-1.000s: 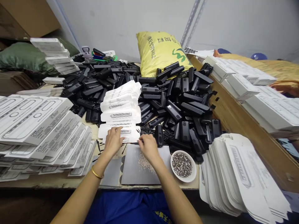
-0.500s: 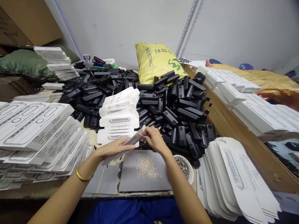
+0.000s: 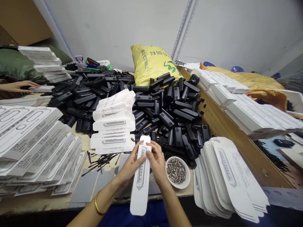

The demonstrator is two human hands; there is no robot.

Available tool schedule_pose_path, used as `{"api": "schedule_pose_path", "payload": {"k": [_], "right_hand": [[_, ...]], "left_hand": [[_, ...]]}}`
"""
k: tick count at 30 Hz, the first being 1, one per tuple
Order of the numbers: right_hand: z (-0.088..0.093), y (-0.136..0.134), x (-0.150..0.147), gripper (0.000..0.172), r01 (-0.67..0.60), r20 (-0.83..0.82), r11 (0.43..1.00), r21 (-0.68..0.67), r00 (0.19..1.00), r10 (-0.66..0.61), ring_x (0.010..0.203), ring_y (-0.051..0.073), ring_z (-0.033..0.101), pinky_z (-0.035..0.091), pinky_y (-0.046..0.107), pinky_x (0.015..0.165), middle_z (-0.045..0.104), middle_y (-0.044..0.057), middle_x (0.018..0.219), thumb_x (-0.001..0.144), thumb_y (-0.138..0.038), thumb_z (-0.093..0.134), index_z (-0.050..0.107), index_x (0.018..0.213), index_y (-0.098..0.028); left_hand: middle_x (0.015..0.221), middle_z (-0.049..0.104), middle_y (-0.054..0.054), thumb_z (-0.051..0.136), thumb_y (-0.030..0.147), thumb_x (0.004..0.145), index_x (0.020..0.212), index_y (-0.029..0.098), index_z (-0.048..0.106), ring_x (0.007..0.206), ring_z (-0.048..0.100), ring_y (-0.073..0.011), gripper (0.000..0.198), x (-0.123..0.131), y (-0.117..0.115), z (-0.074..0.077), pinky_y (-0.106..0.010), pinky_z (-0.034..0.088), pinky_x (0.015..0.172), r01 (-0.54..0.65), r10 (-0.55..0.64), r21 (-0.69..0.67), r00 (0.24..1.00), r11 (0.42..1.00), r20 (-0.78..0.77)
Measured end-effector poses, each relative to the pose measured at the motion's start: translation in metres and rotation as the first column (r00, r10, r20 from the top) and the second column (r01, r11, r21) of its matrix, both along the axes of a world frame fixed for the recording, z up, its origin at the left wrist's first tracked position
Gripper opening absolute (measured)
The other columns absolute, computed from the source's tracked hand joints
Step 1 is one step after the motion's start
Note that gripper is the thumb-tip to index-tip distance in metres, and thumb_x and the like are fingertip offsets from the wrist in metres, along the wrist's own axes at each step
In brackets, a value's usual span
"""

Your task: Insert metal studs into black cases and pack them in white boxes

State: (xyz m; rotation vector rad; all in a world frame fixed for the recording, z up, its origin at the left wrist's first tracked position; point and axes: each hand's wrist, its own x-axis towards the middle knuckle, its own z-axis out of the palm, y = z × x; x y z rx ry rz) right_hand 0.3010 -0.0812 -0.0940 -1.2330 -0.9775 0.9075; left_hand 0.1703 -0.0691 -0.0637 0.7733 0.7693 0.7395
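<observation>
Both my hands grip one long white carton sleeve (image 3: 141, 176) over the near table edge, its printed face up and its far flap pointing away from me. My left hand (image 3: 129, 165) grips its left side, thumb on top. My right hand (image 3: 157, 162) pinches its right side near the upper end. Just beyond lies the fanned stack of flat white cartons (image 3: 115, 124). A white bowl of small metal pieces (image 3: 177, 171) sits right of my right hand. A grey mat (image 3: 91, 187) lies under my hands.
A large heap of black plastic housings (image 3: 165, 110) covers the middle of the table, with a yellow sack (image 3: 151, 63) behind. Flat printed cartons are stacked at left (image 3: 35, 142) and near right (image 3: 227, 176). Thin black pins (image 3: 101, 159) lie scattered. Another person's hand (image 3: 17, 85) reaches in far left.
My hands lifted one carton off the fanned stack, turned it lengthwise and drew it toward me. The camera shifted, and another person's hand came into view at far left.
</observation>
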Motion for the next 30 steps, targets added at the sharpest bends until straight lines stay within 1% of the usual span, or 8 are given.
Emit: {"api": "schedule_pose_path", "payload": {"k": [3, 5, 8, 12, 16, 22, 26, 30], "right_hand": [[-0.004, -0.005, -0.011, 0.022, 0.034, -0.063, 0.998, -0.054, 0.997, -0.038, 0.093, 0.019, 0.057, 0.048, 0.031, 0.079, 0.058, 0.006, 0.104, 0.083, -0.041, 0.059, 0.061, 0.08, -0.02], [-0.004, -0.005, -0.012, 0.021, 0.019, -0.165, 0.998, -0.051, 0.986, -0.027, 0.08, 0.016, 0.057, 0.048, 0.028, 0.072, 0.057, 0.001, 0.086, 0.083, -0.042, 0.06, 0.055, 0.081, -0.021], [-0.002, -0.002, -0.009, 0.025, 0.007, -0.263, 1.0, -0.024, 0.965, -0.013, 0.077, 0.015, 0.057, 0.047, 0.027, 0.07, 0.057, -0.001, 0.083, 0.08, -0.042, 0.064, 0.054, 0.093, -0.023], [0.0, 0.004, -0.006, 0.029, -0.062, -0.357, 0.994, -0.089, 0.934, 0.027, 0.061, 0.011, 0.05, 0.042, 0.023, 0.06, 0.053, -0.004, 0.069, 0.076, -0.044, 0.069, 0.053, 0.072, -0.02], [-0.002, 0.014, -0.006, 0.03, -0.098, -0.429, 0.975, -0.2, 0.903, 0.003, 0.055, 0.009, 0.047, 0.039, 0.022, 0.054, 0.054, -0.005, 0.065, 0.067, -0.042, 0.076, 0.057, 0.073, -0.019], [-0.003, -0.011, -0.017, 0.031, -0.068, -0.403, 0.982, -0.173, 0.915, -0.008, 0.071, 0.015, 0.06, 0.048, 0.027, 0.065, 0.067, 0.003, 0.083, 0.078, -0.048, 0.065, 0.064, 0.08, -0.018], [-0.008, -0.029, -0.025, 0.033, -0.063, -0.333, 0.98, -0.188, 0.943, -0.003, 0.082, 0.019, 0.063, 0.051, 0.03, 0.07, 0.068, 0.004, 0.093, 0.078, -0.047, 0.066, 0.063, 0.097, -0.02], [-0.015, -0.02, -0.031, 0.03, 0.101, -0.436, 0.972, -0.213, 0.88, -0.187, 0.068, 0.015, 0.06, 0.05, 0.028, 0.064, 0.062, 0.0, 0.079, 0.079, -0.048, 0.063, 0.056, 0.093, -0.022]], "left_hand": [[0.099, 0.066, -0.004, 0.069, 0.036, 0.078, 0.127, 0.026, 0.04, 0.078, 0.065, -0.0159, 0.057, 0.004, -0.003, -0.008, -0.024, 0.051, 0.069, 0.016, -0.012, 0.069, 0.999, 0.998, -0.051], [0.087, 0.066, -0.002, 0.068, 0.039, 0.079, 0.133, 0.027, 0.03, 0.066, 0.063, -0.0147, 0.067, 0.006, -0.005, -0.013, -0.024, 0.05, 0.061, 0.013, -0.008, 0.056, 0.995, 0.998, -0.099], [0.078, 0.066, -0.001, 0.067, 0.043, 0.079, 0.143, 0.028, 0.01, 0.055, 0.062, -0.016, 0.087, 0.006, -0.006, -0.016, -0.027, 0.049, 0.055, -0.033, 0.034, 0.008, 0.99, 0.999, -0.14], [0.088, 0.069, -0.005, 0.067, 0.041, 0.079, 0.148, 0.024, 0.003, 0.075, 0.066, -0.0207, 0.095, 0.003, -0.008, -0.017, -0.032, 0.051, 0.07, -0.004, 0.023, 0.102, 0.981, 0.995, -0.191], [0.09, 0.068, -0.004, 0.064, 0.04, 0.082, 0.15, 0.021, 0.007, 0.086, 0.063, -0.0202, 0.09, -0.003, -0.01, -0.019, -0.033, 0.045, 0.083, 0.077, 0.03, 0.268, 0.926, 0.96, -0.376], [0.07, 0.062, 0.003, 0.063, 0.041, 0.082, 0.149, 0.021, -0.009, 0.058, 0.055, -0.0135, 0.1, -0.005, -0.008, -0.017, -0.023, 0.041, 0.055, 0.067, -0.019, 0.146, 0.953, 0.987, -0.304], [0.069, 0.064, 0.001, 0.066, 0.04, 0.08, 0.15, 0.022, 0.007, 0.057, 0.058, -0.0145, 0.093, -0.013, -0.008, -0.016, -0.023, 0.043, 0.053, -0.032, 0.044, 0.049, 0.961, 0.998, -0.273], [0.117, 0.064, -0.01, 0.074, 0.03, 0.073, 0.142, 0.029, 0.037, 0.106, 0.061, -0.0246, 0.079, -0.032, -0.01, -0.016, -0.033, 0.048, 0.089, -0.013, 0.086, 0.263, 0.959, 0.965, -0.269]]}}
